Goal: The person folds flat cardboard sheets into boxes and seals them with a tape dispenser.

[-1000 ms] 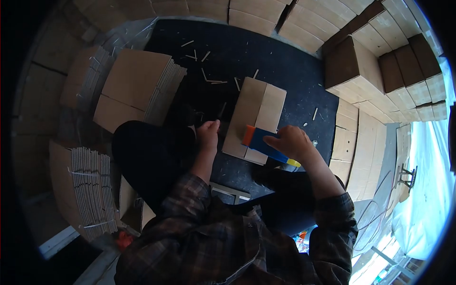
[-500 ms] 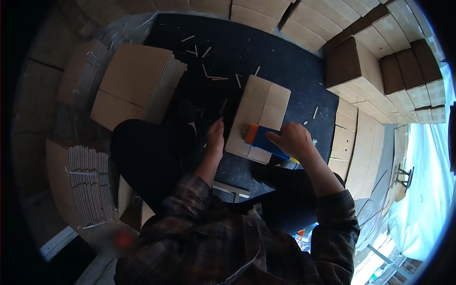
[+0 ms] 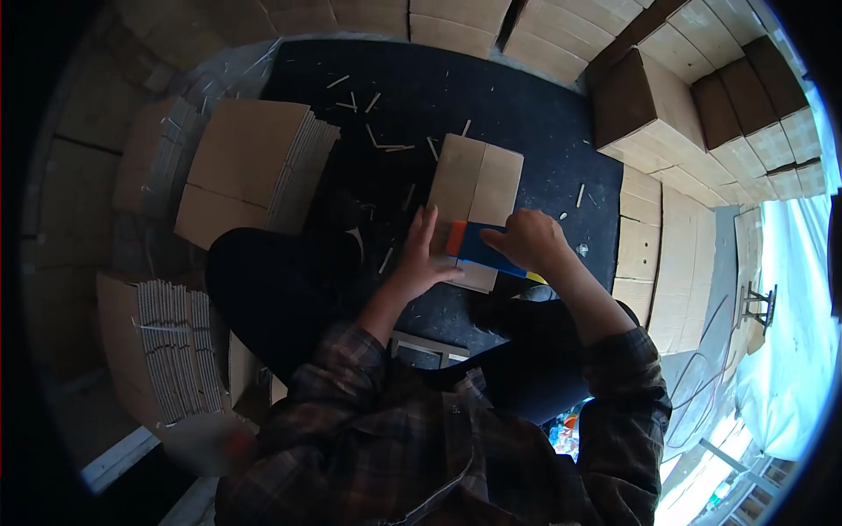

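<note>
A closed cardboard box (image 3: 481, 180) stands on the dark floor between my legs, with a seam running along its top. My right hand (image 3: 533, 241) grips a long blue tool (image 3: 482, 248) with an orange end and a yellow tip; I cannot make out its exact kind. The tool lies across the near part of the box top. My left hand (image 3: 421, 263) is at the box's near left edge, thumb and fingers apart, with nothing held. Whether its palm presses on the box is hard to tell.
Bundles of flattened cardboard (image 3: 241, 158) lie at the left, with another strapped stack (image 3: 180, 351) nearer me. Boxes (image 3: 653, 105) are piled along the right and far sides. Thin strips (image 3: 386, 147) litter the black mat (image 3: 526, 96).
My left hand has moved right and opened out against the near left side of the box. The orange end of the tool has stayed over the box top. The view has shifted slightly.
</note>
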Demonstrator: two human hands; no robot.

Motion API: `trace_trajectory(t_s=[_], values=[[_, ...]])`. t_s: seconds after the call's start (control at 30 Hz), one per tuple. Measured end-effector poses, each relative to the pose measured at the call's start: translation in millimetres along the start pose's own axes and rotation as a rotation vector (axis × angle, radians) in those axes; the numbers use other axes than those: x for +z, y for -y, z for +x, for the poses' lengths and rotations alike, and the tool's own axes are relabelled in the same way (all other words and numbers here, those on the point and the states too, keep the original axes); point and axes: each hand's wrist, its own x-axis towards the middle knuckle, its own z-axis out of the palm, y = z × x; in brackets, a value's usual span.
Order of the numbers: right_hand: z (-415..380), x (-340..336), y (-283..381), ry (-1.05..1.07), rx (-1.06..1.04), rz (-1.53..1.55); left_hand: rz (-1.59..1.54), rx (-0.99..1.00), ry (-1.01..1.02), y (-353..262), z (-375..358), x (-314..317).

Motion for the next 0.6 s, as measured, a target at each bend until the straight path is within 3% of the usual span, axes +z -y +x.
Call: trace_trajectory(t_s=[0.2, 0.27, 0.47, 0.6], values=[[-2.9, -7.3, -9.8, 0.023, -0.066, -0.015, -0.097, -0.127, -0.048, 6.4, 10.6, 10.9], [-9.0, -7.6, -22.0, 0.074, -0.069, 0.143, -0.092, -0.184, -0.035, -0.4, 7.5, 11.1], [-24.4, -9.2, -30.7, 0.073, -0.122, 0.241, -0.081, -0.305, -0.001, -10.8, 8.3, 9.2], [-37.6, -7.1, -76.6, 0.042, -0.062, 0.347, -0.082, -0.292, -0.001, -4.8, 8.2, 10.2]])
